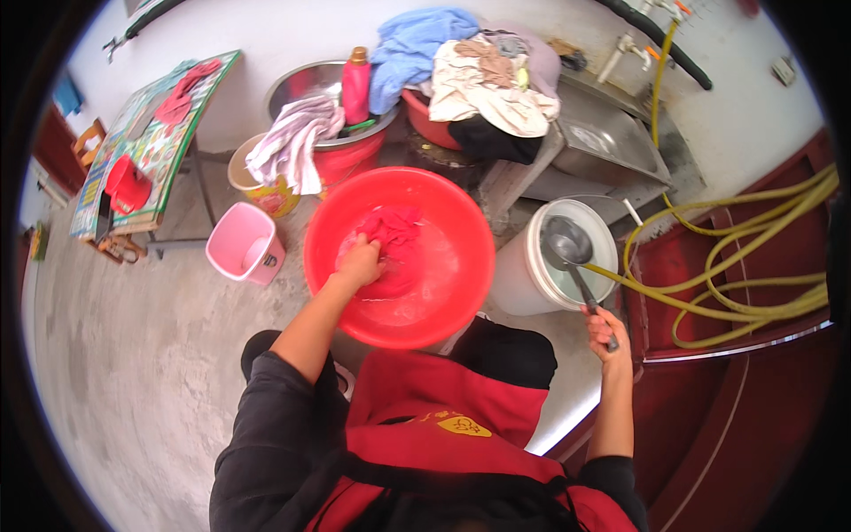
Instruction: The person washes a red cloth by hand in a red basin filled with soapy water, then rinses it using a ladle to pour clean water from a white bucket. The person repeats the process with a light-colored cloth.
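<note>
A large red plastic basin [459,266] with some water stands before me, and a wet red cloth [399,226] lies in it. My left hand [362,261] is in the basin at the near left edge of the cloth, touching it; its fingertips are partly hidden, so whether they grip it is unclear. My right hand [606,334] is closed around the dark handle of a metal ladle [568,241]. The ladle's bowl is over the mouth of a white plastic bucket [522,279] that holds water, to the right of the basin.
A pink bin [244,243], a yellowish bucket [262,189] and a metal basin [286,86] with a striped towel [296,139] and pink bottle [356,86] are beyond. Piled laundry [479,80] lies beside a steel sink [608,143]. A yellow hose [764,246] hangs right; a table [159,153] stands left.
</note>
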{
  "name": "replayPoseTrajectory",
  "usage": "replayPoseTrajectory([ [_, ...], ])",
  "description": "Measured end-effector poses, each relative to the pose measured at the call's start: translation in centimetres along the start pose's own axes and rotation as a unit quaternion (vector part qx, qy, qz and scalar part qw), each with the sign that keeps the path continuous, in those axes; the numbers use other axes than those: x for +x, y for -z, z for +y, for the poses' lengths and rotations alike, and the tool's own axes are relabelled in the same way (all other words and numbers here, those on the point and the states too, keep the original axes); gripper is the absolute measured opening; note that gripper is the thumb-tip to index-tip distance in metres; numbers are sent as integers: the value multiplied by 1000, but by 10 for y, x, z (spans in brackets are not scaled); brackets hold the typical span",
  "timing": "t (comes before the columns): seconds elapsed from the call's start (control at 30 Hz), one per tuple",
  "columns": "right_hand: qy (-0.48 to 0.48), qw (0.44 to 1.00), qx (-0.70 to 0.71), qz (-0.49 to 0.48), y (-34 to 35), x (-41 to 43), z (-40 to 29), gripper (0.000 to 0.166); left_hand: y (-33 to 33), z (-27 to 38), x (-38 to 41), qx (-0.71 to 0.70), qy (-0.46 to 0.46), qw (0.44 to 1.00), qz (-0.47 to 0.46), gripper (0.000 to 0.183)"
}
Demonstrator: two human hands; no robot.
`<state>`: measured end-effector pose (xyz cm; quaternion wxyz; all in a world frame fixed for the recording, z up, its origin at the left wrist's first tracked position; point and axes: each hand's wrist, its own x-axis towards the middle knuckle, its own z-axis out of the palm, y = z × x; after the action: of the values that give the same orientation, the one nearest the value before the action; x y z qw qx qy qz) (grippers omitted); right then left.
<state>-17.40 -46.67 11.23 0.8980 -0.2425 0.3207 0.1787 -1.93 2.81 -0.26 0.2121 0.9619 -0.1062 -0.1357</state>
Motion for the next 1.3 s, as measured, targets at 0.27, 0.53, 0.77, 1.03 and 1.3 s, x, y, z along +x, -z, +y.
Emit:
replayPoseTrajectory([
  [0.27,74,982,-169,-34,-58,-63,21,35,-54,-8,35,-602,173,779,-31,18],
  [0.53,24,957,-277,-85,-125,-77,57,40,-62,-9,50,-780,266,566,-27,34],
  [0.77,-50,914,-398,-63,-161,-43,93,37,-47,-5,45,-803,272,530,-33,52],
  [1.03,53,690,-722,-2,-172,-3,129,31,-32,2,36,-797,320,511,-29,55],
  [1.3,377,336,-863,-2,-157,-12,124,48,-50,-11,47,-730,324,601,-45,50],
])
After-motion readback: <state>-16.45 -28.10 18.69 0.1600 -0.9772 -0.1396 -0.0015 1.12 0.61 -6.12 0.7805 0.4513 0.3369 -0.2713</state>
